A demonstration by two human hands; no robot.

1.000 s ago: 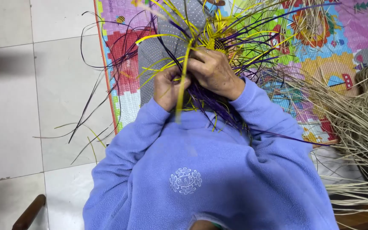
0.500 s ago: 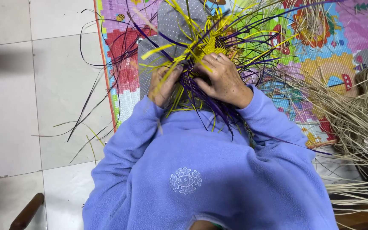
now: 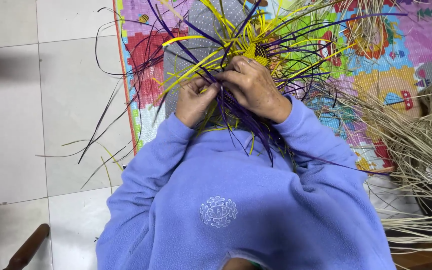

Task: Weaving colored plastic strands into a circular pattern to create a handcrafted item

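Woven piece [image 3: 256, 52]: small yellow-and-purple start of weaving, held up in front of the chest, over the lap, at the top centre of the head view. Loose strips [image 3: 196, 60] fan out from it in all directions, so no single long axis. The yellow ones run mostly up and to the left; the purple ones arc left over the floor and trail down toward the body. The woven core itself is mostly hidden behind the fingers.

Left hand [image 3: 196, 100]: narrow grip, fingertips pinched on a few yellow and purple strips just left of the core.
Right hand [image 3: 253, 87]: fingers curled over the core, clamping it and the strips under it. The two hands touch at the fingertips.

Both sleeves are lilac fleece [image 3: 216, 200], which fills the lower half of the frame.

Under the work: a multicoloured foam play mat [image 3: 396, 65] lying on a white tiled floor [image 3: 41, 100]. Pale dry straw bundle [image 3: 416, 145] piled on the right, partly on the mat. Dark wooden handle [image 3: 26, 247] at the bottom left, on the tile, well apart from the hands.
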